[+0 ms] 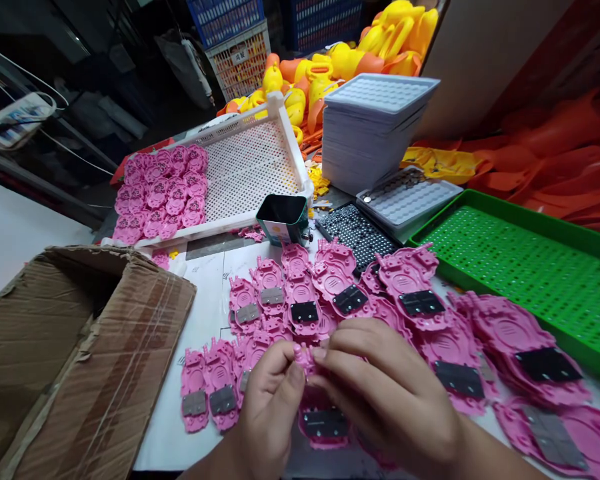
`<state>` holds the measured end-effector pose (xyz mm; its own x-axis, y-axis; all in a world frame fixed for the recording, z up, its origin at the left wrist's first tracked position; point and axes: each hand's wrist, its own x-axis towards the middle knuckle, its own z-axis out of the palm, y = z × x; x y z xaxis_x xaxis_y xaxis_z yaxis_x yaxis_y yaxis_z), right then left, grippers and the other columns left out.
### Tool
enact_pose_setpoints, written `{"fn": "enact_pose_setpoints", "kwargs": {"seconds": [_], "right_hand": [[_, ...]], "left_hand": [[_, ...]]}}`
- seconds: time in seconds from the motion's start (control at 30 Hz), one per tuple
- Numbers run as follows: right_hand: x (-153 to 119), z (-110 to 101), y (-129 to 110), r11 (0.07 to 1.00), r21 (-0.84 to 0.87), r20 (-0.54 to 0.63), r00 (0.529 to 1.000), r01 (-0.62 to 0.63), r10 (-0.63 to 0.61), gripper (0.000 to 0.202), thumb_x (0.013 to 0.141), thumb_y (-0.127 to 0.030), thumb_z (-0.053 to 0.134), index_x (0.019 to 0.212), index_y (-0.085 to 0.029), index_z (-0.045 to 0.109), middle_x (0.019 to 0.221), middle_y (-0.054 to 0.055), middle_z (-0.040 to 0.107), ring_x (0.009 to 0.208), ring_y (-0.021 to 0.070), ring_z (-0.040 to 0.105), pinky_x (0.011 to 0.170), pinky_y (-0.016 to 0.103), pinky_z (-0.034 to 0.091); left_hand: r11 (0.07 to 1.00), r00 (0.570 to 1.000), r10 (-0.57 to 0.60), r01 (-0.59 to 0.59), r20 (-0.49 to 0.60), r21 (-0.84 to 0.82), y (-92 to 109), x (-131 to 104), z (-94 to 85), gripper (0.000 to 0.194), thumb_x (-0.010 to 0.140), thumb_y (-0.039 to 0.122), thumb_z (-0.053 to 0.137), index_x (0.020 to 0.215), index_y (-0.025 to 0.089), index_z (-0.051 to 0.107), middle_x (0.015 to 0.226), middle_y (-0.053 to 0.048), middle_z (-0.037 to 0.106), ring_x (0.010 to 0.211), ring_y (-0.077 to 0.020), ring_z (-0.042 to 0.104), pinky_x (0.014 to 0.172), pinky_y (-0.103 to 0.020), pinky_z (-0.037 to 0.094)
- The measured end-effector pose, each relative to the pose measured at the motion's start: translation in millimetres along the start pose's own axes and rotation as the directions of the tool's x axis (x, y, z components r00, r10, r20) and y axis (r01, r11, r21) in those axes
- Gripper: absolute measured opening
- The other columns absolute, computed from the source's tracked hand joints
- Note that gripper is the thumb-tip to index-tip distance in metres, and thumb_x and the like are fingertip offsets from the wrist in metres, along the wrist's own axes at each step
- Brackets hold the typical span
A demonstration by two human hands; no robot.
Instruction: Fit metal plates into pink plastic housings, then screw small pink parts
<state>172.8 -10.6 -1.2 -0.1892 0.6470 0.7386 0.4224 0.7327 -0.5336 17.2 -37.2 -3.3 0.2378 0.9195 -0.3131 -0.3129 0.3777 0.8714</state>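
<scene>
Between my hands, near the front of the table, is a small pink plastic part (304, 359). My left hand (270, 400) pinches it between thumb and forefinger. The fingertips of my right hand (390, 387) close on its other side and hide much of it. Just below shows a pink plastic shell with a black cover (325, 423); whether the pinched part belongs to it, I cannot tell. More pink shells (300, 293) lie in overlapping rows around my hands, each with a black or grey rectangular cover.
An open cardboard box (105, 347) stands at left. Behind are a white crate (250, 167) with pink pieces, a dark green bin (283, 220), a black perforated tray (357, 233) and stacked white trays (370, 140). A green tray (520, 267) lies right; yellow and orange parts (340, 63) pile behind.
</scene>
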Motion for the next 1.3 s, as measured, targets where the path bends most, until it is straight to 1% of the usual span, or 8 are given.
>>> {"fn": "enact_pose_setpoints", "kwargs": {"seconds": [0.17,0.33,0.47,0.63,0.83,1.0,1.17,1.3], "right_hand": [[-2,0,-1,1.0,0.002,-0.004,1.0,-0.001,0.001,0.006,0.081,-0.016,0.063,0.086,-0.012,0.064,0.077,0.006,0.067,0.075,0.0153,0.061,0.073,0.03,0.055],[-4,1,-1,0.998,-0.045,-0.02,0.999,0.032,-0.033,0.007,0.078,-0.015,0.067,0.083,-0.01,0.065,0.075,0.007,0.068,0.073,0.0176,0.061,0.068,0.033,0.055],[-4,2,1,0.991,-0.127,-0.016,0.998,0.052,-0.054,0.006,0.078,-0.014,0.067,0.082,-0.011,0.065,0.077,0.009,0.069,0.075,0.0194,0.061,0.065,0.035,0.054],[-3,4,-2,0.984,-0.179,0.013,1.0,0.019,-0.017,0.001,0.08,-0.013,0.063,0.079,-0.013,0.064,0.079,0.008,0.07,0.077,0.0201,0.062,0.066,0.035,0.055],[-1,1,-6,0.998,0.025,0.081,0.995,-0.059,0.057,0.01,0.082,-0.021,0.06,0.089,-0.013,0.063,0.088,0.01,0.068,0.084,0.0188,0.062,0.076,0.034,0.056],[1,-5,-8,0.951,0.27,0.121,0.985,-0.153,0.124,0.02,0.081,-0.021,0.062,0.1,-0.013,0.061,0.087,0.009,0.065,0.082,0.0164,0.061,0.072,0.029,0.057],[1,-5,-9,0.933,0.315,0.128,0.982,-0.172,0.138,0.015,0.082,-0.019,0.061,0.096,-0.013,0.061,0.083,0.009,0.064,0.078,0.016,0.059,0.067,0.029,0.056],[2,-5,-9,0.94,0.298,0.128,0.983,-0.164,0.131,0.016,0.082,-0.019,0.06,0.097,-0.014,0.06,0.084,0.008,0.065,0.077,0.0164,0.06,0.067,0.03,0.056]], "left_hand": [[0.997,0.995,0.042,-0.037,-0.089,0.066,1,-2,-4.1,0.023,0.082,0.04,0.064,0.078,0.018,0.066,0.067,0.0,0.054,0.061,-0.01,0.045,0.058,-0.019,0.039],[0.996,0.988,0.052,-0.041,-0.145,0.075,4,-2,-6.2,0.026,0.077,0.043,0.069,0.078,0.016,0.071,0.067,-0.003,0.059,0.064,-0.0137,0.05,0.064,-0.024,0.044],[0.998,0.989,0.026,-0.019,-0.147,0.052,3,2,-4.1,0.028,0.077,0.043,0.069,0.077,0.014,0.07,0.067,-0.004,0.061,0.062,-0.0143,0.052,0.063,-0.026,0.044],[0.999,0.994,0.035,-0.033,-0.102,0.021,1,4,0.6,0.026,0.081,0.042,0.066,0.088,0.017,0.067,0.077,-0.005,0.065,0.068,-0.0147,0.056,0.064,-0.024,0.046],[0.995,0.994,0.001,-0.012,-0.112,-0.096,8,6,3.0,0.017,0.078,0.031,0.071,0.076,0.016,0.064,0.063,0.001,0.06,0.054,-0.0067,0.051,0.053,-0.014,0.043],[0.958,0.998,-0.013,0.029,0.057,-0.284,11,6,-0.3,0.015,0.081,0.03,0.067,0.081,0.016,0.063,0.058,-0.001,0.064,0.049,-0.0082,0.054,0.045,-0.014,0.04],[0.939,0.99,0.028,0.021,0.136,-0.344,9,4,-5.9,0.011,0.087,0.026,0.06,0.087,0.016,0.064,0.059,-0.002,0.068,0.047,-0.0076,0.057,0.048,-0.014,0.043],[0.935,0.991,0.045,0.002,0.125,-0.354,8,3,-7.2,0.013,0.086,0.028,0.061,0.086,0.015,0.063,0.057,-0.002,0.068,0.048,-0.0089,0.058,0.046,-0.014,0.042]]}}
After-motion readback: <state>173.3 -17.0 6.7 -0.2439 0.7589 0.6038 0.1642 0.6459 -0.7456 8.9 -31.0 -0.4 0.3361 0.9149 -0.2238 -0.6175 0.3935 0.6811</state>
